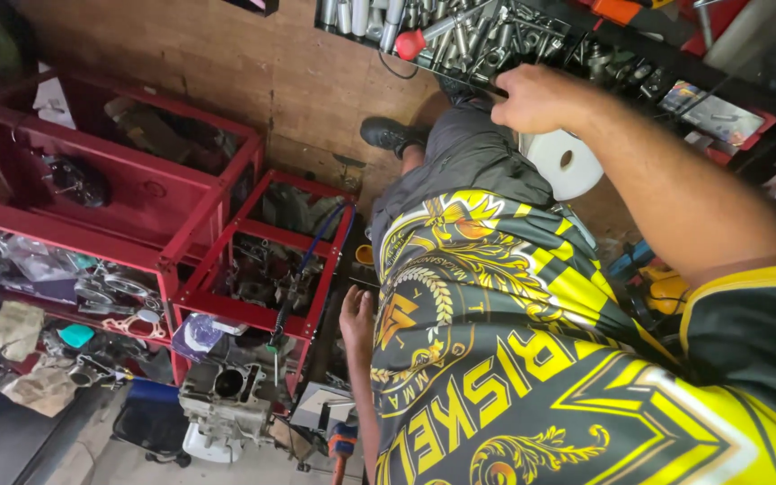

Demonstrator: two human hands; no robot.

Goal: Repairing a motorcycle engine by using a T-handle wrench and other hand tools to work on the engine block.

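right hand outstretched, left hand lowered

Clearly a mechanic's workshop. Red metal shelving crammed with greasy engine parts, gaskets and rags. A bare engine block sitting on the floor beside a screwdriver. Up top, a tray of sockets and steel tool bits packed tight against a rough wall. Oil-stained clutter everywhere.

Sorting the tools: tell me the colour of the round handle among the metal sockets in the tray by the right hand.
Red handle, clearest in the head view.
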